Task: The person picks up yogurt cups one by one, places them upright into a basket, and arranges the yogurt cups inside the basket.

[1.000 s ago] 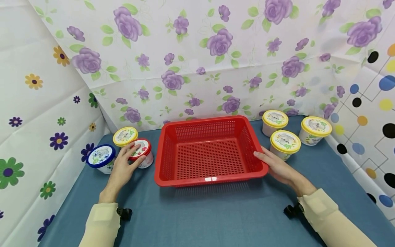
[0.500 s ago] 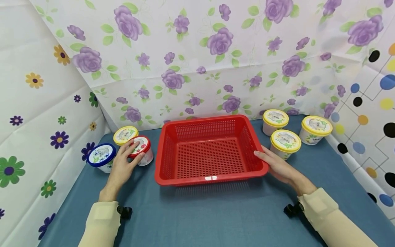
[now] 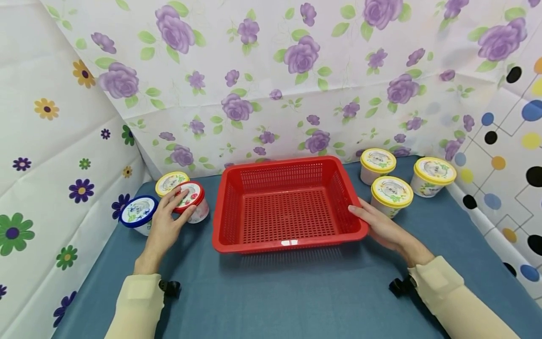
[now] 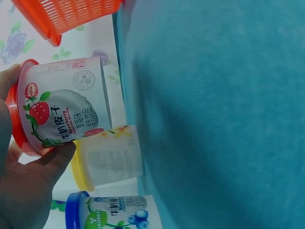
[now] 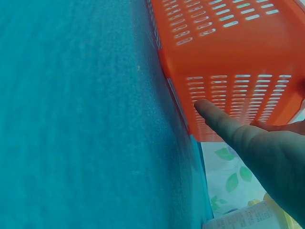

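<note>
My left hand (image 3: 163, 228) grips a white tub with a red lid (image 3: 200, 212), thumb on one side of the lid and fingers over the other. In the left wrist view this strawberry-printed tub (image 4: 66, 102) appears slightly raised off the cloth. Close by stand a blue-lidded tub (image 3: 137, 212) and a yellow-lidded tub (image 3: 170, 181). At the right end of a red perforated basket (image 3: 292, 243), my right hand (image 3: 383, 230) holds the rim, thumb on top. The right wrist view has a finger (image 5: 221, 121) against the basket's outer wall (image 5: 224, 59).
Three more yellow-lidded tubs, a rear one (image 3: 378, 161), a front one (image 3: 391, 192) and a far-right one (image 3: 434, 171), stand right of the basket. A blue cloth (image 3: 275, 296) covers the table. A flowered sheet (image 3: 275, 70) hangs behind, with patterned sheets at both sides.
My left hand has shifted slightly up and left with the red-lidded tub, which looks lifted and a little tilted. The right hand and the basket have stayed in place.
</note>
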A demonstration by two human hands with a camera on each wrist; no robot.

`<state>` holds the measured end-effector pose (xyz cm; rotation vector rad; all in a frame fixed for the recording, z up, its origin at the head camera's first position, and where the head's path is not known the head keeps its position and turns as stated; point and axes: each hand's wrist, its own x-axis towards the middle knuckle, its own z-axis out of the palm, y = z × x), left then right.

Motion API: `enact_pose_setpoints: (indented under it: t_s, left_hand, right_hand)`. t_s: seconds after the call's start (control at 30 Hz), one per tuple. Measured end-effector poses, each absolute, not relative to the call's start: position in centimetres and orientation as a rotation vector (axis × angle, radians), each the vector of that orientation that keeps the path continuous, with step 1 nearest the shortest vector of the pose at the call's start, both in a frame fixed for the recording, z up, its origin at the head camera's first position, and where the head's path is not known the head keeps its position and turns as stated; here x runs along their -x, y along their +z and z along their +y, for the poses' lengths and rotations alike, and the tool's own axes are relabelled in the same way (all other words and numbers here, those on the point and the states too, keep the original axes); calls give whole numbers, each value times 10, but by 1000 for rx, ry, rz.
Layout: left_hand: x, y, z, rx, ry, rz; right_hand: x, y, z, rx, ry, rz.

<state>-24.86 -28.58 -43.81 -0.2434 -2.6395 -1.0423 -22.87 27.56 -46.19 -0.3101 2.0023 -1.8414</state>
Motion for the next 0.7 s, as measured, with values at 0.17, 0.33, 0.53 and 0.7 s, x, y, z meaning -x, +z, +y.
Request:
enact_pose_setpoints:
  t_s: [0.17, 0.33, 0.53, 0.7]
  left_hand:
    - [247, -432, -285, 252, -1056, -2620]
    - [247, -431, -285, 250, -1057, -2614]
    - [245, -425, -283, 253, -1063, -2568]
    - [244, -413, -279, 270, -1097, -2528]
  right_hand:
    - [229, -462, 276, 317, -1845, 1998]
    - [229, -462, 277, 326, -1850, 1992]
    - [229, -462, 276, 327, -1848, 1990]
    - [229, -463, 276, 335, -1853, 1987]
